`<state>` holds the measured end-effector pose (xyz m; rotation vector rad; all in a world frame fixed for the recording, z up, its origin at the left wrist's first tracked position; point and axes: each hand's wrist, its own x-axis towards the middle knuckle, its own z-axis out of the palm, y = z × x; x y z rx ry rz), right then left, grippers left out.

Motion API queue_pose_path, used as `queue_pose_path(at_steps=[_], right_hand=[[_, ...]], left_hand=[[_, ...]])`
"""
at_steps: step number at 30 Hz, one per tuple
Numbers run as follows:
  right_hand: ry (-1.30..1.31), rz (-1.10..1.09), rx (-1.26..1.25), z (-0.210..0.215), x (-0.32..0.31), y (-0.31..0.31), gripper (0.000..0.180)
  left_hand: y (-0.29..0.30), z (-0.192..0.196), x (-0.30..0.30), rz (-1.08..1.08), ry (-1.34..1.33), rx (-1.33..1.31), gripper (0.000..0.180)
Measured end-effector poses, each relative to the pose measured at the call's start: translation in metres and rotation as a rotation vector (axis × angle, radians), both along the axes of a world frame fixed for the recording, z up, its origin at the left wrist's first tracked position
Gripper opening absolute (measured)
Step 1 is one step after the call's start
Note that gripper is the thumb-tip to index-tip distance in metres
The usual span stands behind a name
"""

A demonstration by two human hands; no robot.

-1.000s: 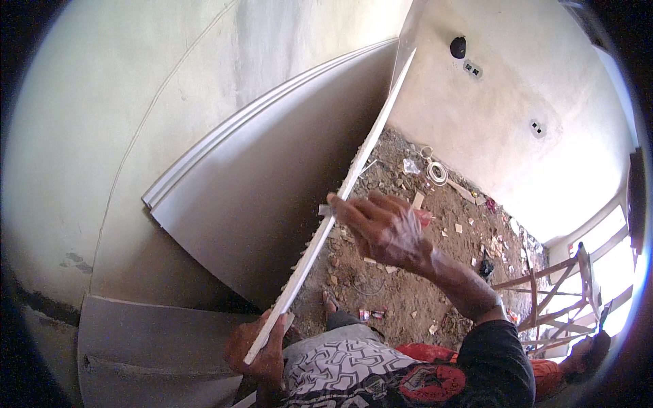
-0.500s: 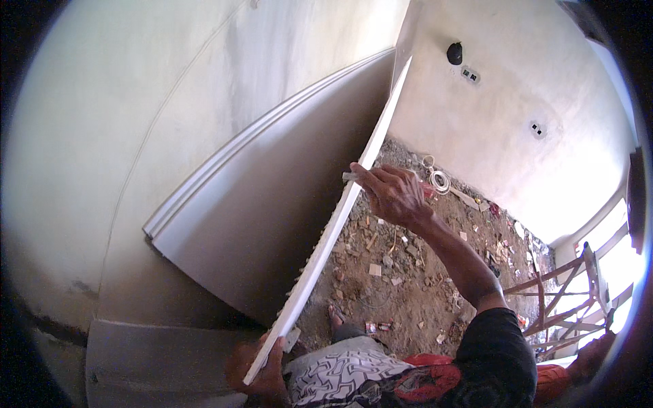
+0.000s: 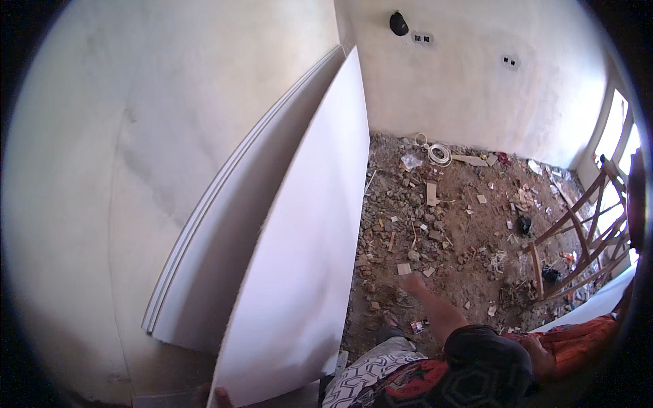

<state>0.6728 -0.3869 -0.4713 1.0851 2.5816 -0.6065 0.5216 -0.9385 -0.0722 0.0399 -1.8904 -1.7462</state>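
Observation:
A large white plasterboard sheet (image 3: 306,258) stands on edge, its face turned to me, leaning toward a stack of similar sheets (image 3: 224,231) against the left wall. My left hand (image 3: 216,396) shows only as fingertips at the bottom edge, curled around the sheet's lower left corner. My right hand (image 3: 410,280) is off the sheet, stretched low over the rubble to its right, blurred and holding nothing. My patterned clothing fills the lower middle of the view.
The dirt floor (image 3: 462,231) is strewn with rubble and wood scraps. A coil of white cable (image 3: 439,154) lies by the far wall, which carries socket boxes (image 3: 422,39). A wooden frame (image 3: 578,231) stands at right by a bright window.
The sheet has swung from edge-on to face-on and now leans toward the stack. My right hand left its top edge and dropped toward the floor. My left hand stays at the bottom corner.

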Motion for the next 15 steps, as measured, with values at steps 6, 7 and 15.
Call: queue_pose_path(at_steps=[6,7,15], right_hand=[[-0.233,-0.426,-0.545,-0.109,0.161,-0.034,0.03],[-0.235,-0.473,-0.578,-0.118,0.173,-0.024,0.03],[0.108,-0.531,-0.547,-0.137,0.15,0.159,0.032]], left_hand=[[0.03,-0.003,-0.025,0.575,0.406,-0.196,0.057],[0.045,-0.006,-0.027,0.718,0.516,-0.201,0.057],[0.358,-0.033,-0.094,-0.231,0.279,-0.271,0.029]])
